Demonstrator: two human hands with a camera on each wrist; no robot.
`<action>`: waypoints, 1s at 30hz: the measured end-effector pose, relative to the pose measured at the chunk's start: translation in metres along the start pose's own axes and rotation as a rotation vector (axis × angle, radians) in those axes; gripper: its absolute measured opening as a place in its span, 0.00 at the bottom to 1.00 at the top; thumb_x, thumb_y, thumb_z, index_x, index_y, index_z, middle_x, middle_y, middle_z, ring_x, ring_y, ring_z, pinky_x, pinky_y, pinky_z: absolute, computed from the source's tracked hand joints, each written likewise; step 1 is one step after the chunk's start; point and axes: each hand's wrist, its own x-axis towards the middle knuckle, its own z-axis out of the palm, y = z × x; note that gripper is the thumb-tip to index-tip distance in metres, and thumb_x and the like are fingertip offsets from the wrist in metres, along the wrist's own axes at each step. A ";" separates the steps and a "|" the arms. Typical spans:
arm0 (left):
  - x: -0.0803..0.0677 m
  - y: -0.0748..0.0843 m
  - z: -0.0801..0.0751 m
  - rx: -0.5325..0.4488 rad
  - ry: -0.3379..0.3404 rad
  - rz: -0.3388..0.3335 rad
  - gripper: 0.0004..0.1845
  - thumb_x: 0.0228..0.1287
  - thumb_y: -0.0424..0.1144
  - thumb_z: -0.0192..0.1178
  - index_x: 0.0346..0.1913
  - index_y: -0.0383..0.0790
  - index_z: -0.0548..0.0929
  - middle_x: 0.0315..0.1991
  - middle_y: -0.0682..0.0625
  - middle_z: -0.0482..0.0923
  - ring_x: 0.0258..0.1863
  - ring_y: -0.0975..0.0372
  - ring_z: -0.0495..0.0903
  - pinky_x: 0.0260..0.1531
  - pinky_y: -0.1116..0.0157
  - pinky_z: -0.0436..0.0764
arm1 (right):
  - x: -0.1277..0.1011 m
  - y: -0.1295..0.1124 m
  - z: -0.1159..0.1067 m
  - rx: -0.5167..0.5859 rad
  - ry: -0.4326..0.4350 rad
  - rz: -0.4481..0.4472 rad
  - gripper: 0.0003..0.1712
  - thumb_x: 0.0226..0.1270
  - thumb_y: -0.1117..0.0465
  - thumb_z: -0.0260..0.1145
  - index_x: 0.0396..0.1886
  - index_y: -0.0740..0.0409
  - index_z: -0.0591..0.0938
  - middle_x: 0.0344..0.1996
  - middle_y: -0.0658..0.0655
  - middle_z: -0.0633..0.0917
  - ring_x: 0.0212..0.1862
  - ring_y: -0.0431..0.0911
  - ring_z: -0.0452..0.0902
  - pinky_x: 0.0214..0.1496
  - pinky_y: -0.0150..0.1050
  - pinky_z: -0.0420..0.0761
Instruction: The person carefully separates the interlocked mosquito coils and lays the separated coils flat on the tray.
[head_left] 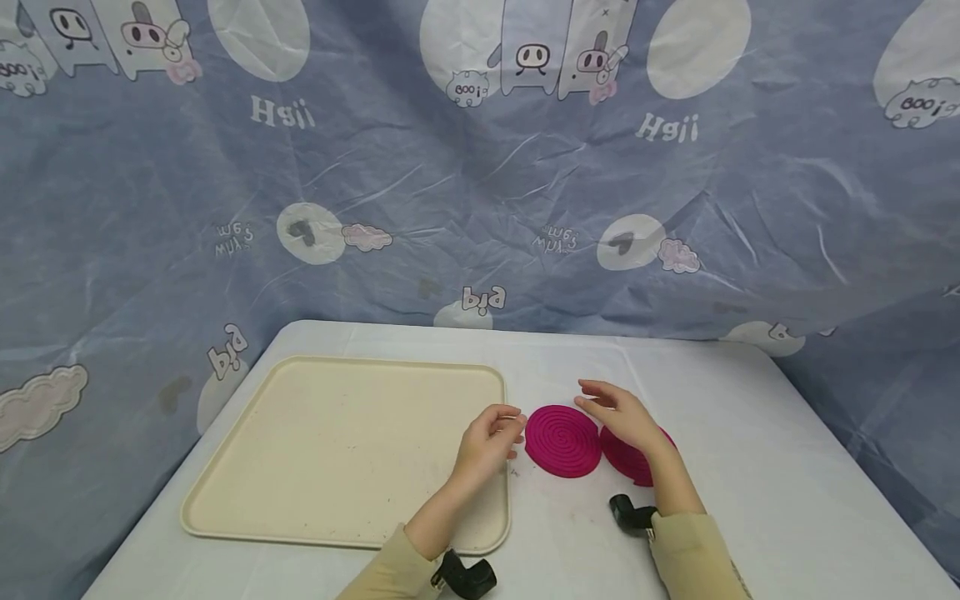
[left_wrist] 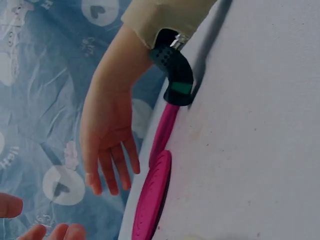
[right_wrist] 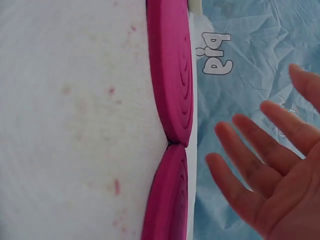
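Two flat magenta spiral coils lie side by side on the table, edges meeting: a left coil point(head_left: 562, 442) and a right coil point(head_left: 628, 457). My left hand point(head_left: 489, 442) hovers at the tray's right edge, just left of the left coil, fingers loosely bent and holding nothing. Above the right coil is my right hand point(head_left: 622, 417), covering part of it, its fingers pointing left. In the right wrist view the right hand point(right_wrist: 270, 175) is spread with an empty palm. Only fingertips point(left_wrist: 60, 232) of the left hand show in the left wrist view.
A cream rectangular tray point(head_left: 337, 450) with a raised rim takes up the table's left side. Small crumbs and pink specks dot the white tabletop point(head_left: 750, 467). Behind the table hangs a blue patterned cloth point(head_left: 480, 192). Each wrist wears a dark camera mount point(head_left: 632, 514).
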 end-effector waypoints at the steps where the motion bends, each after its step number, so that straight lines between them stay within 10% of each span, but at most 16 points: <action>1: 0.000 -0.002 0.003 -0.006 0.008 -0.020 0.15 0.64 0.41 0.59 0.47 0.33 0.78 0.36 0.45 0.82 0.34 0.50 0.82 0.27 0.62 0.83 | 0.000 0.002 0.001 0.007 0.001 0.002 0.33 0.66 0.47 0.60 0.64 0.63 0.70 0.58 0.65 0.75 0.57 0.60 0.71 0.56 0.56 0.73; 9: -0.006 -0.019 0.029 0.043 0.006 -0.115 0.20 0.60 0.43 0.62 0.50 0.34 0.75 0.47 0.41 0.78 0.31 0.56 0.82 0.26 0.66 0.82 | 0.003 0.013 0.007 0.046 -0.015 0.014 0.28 0.68 0.52 0.60 0.61 0.65 0.73 0.55 0.65 0.77 0.56 0.59 0.73 0.51 0.50 0.78; 18: -0.010 -0.023 0.045 0.205 -0.004 -0.107 0.26 0.58 0.46 0.62 0.56 0.35 0.72 0.52 0.41 0.74 0.53 0.48 0.72 0.50 0.50 0.74 | 0.004 0.019 0.010 0.054 -0.045 -0.014 0.27 0.67 0.55 0.61 0.60 0.68 0.73 0.54 0.67 0.77 0.53 0.58 0.75 0.50 0.48 0.78; 30: -0.006 -0.030 0.057 0.198 0.045 -0.060 0.23 0.57 0.44 0.63 0.53 0.35 0.74 0.51 0.40 0.75 0.54 0.50 0.72 0.53 0.48 0.71 | 0.005 0.028 0.011 0.167 -0.014 0.002 0.22 0.60 0.73 0.62 0.56 0.71 0.75 0.51 0.69 0.79 0.53 0.60 0.75 0.49 0.38 0.79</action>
